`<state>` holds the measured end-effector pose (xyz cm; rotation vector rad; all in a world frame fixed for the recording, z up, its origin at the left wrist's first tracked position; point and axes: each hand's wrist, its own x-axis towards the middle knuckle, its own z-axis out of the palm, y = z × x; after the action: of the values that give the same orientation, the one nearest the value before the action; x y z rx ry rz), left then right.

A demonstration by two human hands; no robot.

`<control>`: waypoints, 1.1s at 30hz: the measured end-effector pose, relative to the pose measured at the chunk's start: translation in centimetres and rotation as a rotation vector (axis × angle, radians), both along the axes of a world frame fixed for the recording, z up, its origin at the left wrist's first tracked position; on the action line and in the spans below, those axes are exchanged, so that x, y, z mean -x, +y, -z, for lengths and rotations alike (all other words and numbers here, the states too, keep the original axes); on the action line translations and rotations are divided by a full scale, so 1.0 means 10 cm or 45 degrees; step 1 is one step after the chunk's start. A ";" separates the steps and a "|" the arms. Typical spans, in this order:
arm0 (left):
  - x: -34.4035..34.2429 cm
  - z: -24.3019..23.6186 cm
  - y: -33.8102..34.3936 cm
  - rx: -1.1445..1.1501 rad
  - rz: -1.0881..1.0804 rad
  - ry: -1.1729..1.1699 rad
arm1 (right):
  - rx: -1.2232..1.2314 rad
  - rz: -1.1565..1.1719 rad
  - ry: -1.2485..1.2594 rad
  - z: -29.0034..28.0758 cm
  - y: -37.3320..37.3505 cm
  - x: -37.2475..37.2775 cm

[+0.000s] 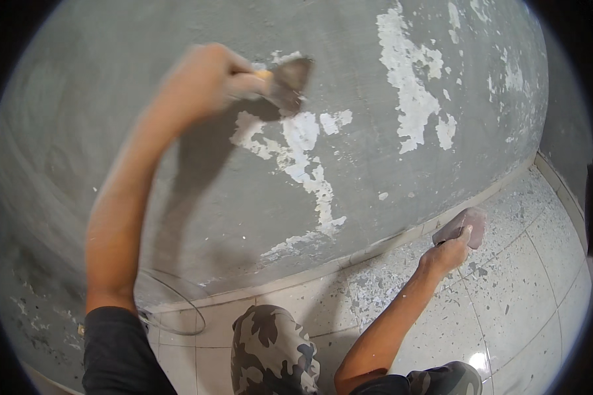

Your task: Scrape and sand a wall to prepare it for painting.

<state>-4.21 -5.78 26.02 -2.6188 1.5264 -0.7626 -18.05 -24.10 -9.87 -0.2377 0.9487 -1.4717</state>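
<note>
My left hand (pixel 211 79), a little blurred, grips a scraper (pixel 290 84) with a yellow handle, its metal blade at the grey wall (pixel 178 26) over a patch of bare white (pixel 299 131) where the coating has flaked away. Low at the right, my right hand (pixel 451 253) holds a flat pinkish-brown block (pixel 461 220) above the debris-strewn floor. Another long white flaked patch (pixel 408 92) runs down the wall at upper right.
Paint flakes lie over the white tiled floor (pixel 513 283) along the skirting (pixel 355 253). A second wall (pixel 566 105) meets this one at the right. A thin cable (pixel 191 316) loops near the wall's foot. My camouflage-clad knee (pixel 270 342) is at the bottom.
</note>
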 end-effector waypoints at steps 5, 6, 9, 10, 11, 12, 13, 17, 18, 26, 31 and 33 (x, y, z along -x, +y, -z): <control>-0.16 1.24 -0.33 -0.157 -0.069 0.340 | 0.109 -0.018 0.001 -0.14 0.09 -0.19; -0.22 1.52 -0.26 -0.113 -0.011 0.359 | 0.124 -0.011 -0.010 -0.29 0.14 -0.25; -0.23 2.43 -0.20 -0.149 -0.086 0.512 | 0.519 -0.157 0.185 -0.89 0.26 -0.42; -0.17 2.75 -0.12 -0.132 -0.109 0.563 | 0.710 -0.166 0.226 -1.11 0.33 -0.49; -0.14 2.98 -0.12 -0.119 -0.114 0.624 | 0.892 -0.219 0.680 -1.23 0.31 -0.57; -0.22 3.09 -0.12 -0.119 -0.091 0.642 | 1.040 -0.278 1.147 -1.31 0.30 -0.74; -0.28 3.19 -0.11 -0.395 0.027 0.676 | 1.337 0.022 0.690 -1.42 0.28 -1.02; -0.92 3.96 0.31 -0.396 0.313 0.583 | 2.073 0.176 0.565 -1.91 1.02 -1.79; -0.94 4.00 0.30 -0.405 0.342 0.599 | 2.267 0.123 0.509 -1.90 1.12 -1.88; -0.62 3.25 0.52 -0.590 -0.014 0.989 | 1.724 0.397 0.962 -0.73 0.17 -1.74; -0.56 2.95 0.50 -0.459 -0.021 1.137 | 1.182 0.381 0.859 -0.70 -0.07 -1.68; -0.55 2.88 0.49 -0.410 -0.073 1.096 | 1.622 0.285 1.019 -1.09 0.37 -1.86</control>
<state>1.30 -0.89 -2.80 -2.8212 1.4878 0.6707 0.57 -20.41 1.07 -1.7847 0.4783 -2.0663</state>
